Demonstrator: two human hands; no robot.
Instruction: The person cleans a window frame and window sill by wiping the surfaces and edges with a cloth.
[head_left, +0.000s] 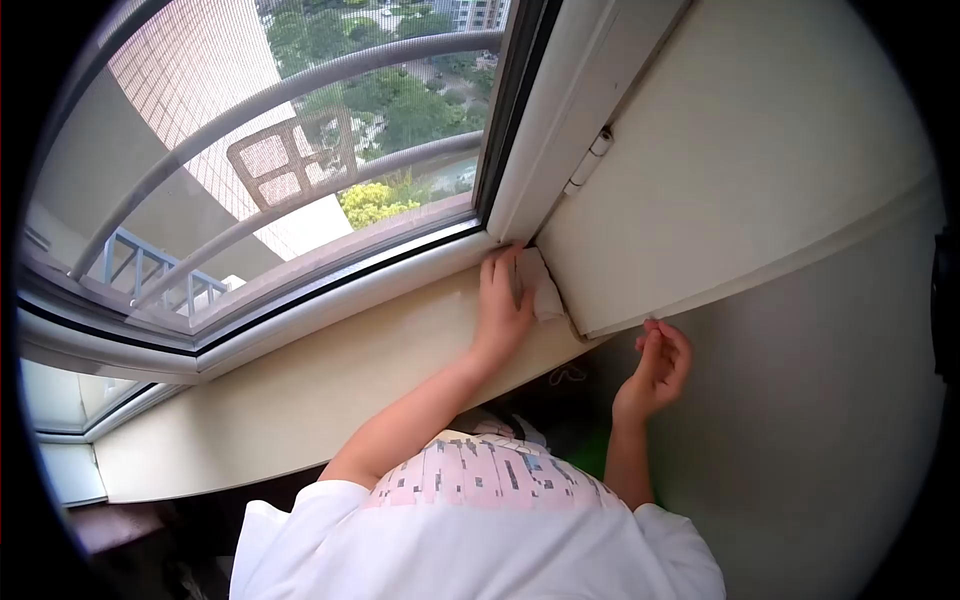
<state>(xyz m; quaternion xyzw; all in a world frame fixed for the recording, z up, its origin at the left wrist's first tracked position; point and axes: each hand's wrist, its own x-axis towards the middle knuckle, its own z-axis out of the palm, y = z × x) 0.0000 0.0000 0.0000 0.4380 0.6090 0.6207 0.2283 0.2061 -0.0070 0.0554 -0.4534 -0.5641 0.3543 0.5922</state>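
My left hand [503, 305] rests on the window sill [400, 350], close to the corner where the frame meets a white panel. Its thumb and fingers close around a folded white cloth or paper wipe [541, 288], partly covered by the hand. The wipe lies against the foot of the panel [740, 170]. My right hand [655, 372] is raised beside the panel's lower edge, with its fingers curled together and the tips close to that edge. Nothing shows in its fingers, and whether they touch the edge I cannot tell.
A metal hinge [590, 160] joins the panel to the window frame [340, 290]. Curved grey rails [330, 75] stand beyond the screened window, with trees and buildings below. Dark space and a looped cord [568, 375] lie under the sill. A grey surface [800, 420] is at right.
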